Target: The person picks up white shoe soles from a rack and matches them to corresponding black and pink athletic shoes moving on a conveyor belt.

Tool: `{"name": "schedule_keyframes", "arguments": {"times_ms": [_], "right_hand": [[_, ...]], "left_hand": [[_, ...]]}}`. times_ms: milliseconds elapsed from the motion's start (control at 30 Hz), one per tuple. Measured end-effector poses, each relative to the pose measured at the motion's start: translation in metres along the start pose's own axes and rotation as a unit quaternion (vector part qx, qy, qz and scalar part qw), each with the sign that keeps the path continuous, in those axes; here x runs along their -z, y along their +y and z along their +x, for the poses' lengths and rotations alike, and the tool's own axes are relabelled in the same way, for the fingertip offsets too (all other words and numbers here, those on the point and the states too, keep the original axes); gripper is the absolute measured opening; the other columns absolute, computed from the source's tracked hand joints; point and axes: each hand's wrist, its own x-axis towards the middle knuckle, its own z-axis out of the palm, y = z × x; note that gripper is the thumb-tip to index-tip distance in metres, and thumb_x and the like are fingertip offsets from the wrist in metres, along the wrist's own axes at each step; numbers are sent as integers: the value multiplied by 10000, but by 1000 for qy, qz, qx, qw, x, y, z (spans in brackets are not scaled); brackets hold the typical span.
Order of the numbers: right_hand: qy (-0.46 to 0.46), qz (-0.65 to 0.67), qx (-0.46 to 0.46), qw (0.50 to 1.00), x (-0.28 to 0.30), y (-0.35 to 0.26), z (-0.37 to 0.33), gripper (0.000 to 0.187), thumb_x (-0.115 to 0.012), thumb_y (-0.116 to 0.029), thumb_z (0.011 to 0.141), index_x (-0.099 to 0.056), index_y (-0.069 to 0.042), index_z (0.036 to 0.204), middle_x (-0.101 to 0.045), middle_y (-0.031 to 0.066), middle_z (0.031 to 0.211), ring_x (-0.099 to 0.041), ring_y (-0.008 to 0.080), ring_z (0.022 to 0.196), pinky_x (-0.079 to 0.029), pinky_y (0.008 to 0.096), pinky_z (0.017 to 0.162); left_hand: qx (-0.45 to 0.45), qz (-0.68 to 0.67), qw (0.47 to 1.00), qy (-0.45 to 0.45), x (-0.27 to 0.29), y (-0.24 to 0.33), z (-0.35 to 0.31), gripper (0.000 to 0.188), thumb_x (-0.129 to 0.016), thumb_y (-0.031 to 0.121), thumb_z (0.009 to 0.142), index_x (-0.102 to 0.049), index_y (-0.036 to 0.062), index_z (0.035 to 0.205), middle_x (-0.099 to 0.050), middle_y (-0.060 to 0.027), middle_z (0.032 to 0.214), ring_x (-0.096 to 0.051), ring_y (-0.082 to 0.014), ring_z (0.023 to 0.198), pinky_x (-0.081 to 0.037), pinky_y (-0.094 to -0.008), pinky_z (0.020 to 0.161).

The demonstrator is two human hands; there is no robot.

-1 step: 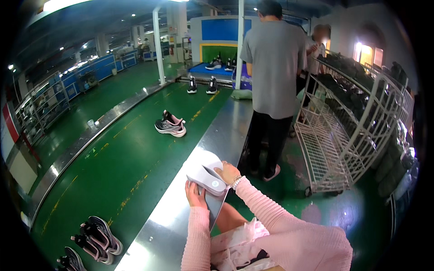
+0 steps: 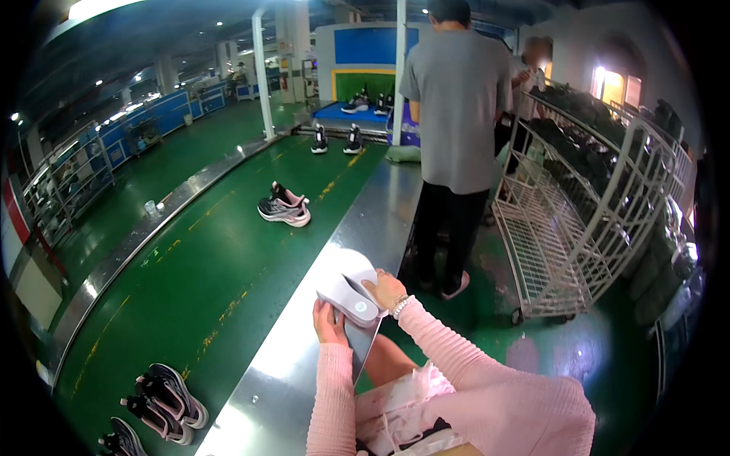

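Note:
A pair of pale grey shoe soles [image 2: 356, 300], side by side with a dark gap between them, lies over the metal ledge of the work line. One has a small round pale sticker near its end. My left hand [image 2: 329, 323] is closed around the near left edge of the soles, thumb and fingers against the side. From the right, my right hand [image 2: 386, 291] grips the other sole, its fingertips reaching into the gap. What lies under the soles is hidden.
Left of the metal ledge [image 2: 285, 349] runs a green conveyor belt [image 2: 190, 281] carrying a black-and-pink sneaker [image 2: 284, 207], with several more sneakers [image 2: 169, 395] at the near left. A person in a grey shirt [image 2: 458, 114] stands ahead. White wire carts [image 2: 559, 251] hold dark shoes on the right.
The whole view has shifted very slightly. Both hands keep their hold on the soles, and the sneakers on the belt look the same.

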Motion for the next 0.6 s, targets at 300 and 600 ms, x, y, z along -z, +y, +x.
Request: {"name": "schedule_keyframes", "arguments": {"times_ms": [300,600], "right_hand": [[115,359,-132,917,-37,39,-46,671,-671,-334,678,-363,49,1135,-536,208,956,-563,242,821,-445,296,720],[114,516,-155,835,-34,33,-70,550,-635,-267,742,-357,-3,1137,-558,123,905,-548,167,777,-450,277,693]], "left_hand": [[-33,302,953,-4,-6,-11,8,711,-690,87,646,-293,-76,1212,-441,-211,1101,-474,-243,974,-415,-316,784],[-20,341,938,-54,-36,-22,1,558,-599,114,681,-369,-27,1169,-489,-157,1048,-521,-266,901,-447,-361,774]]}}
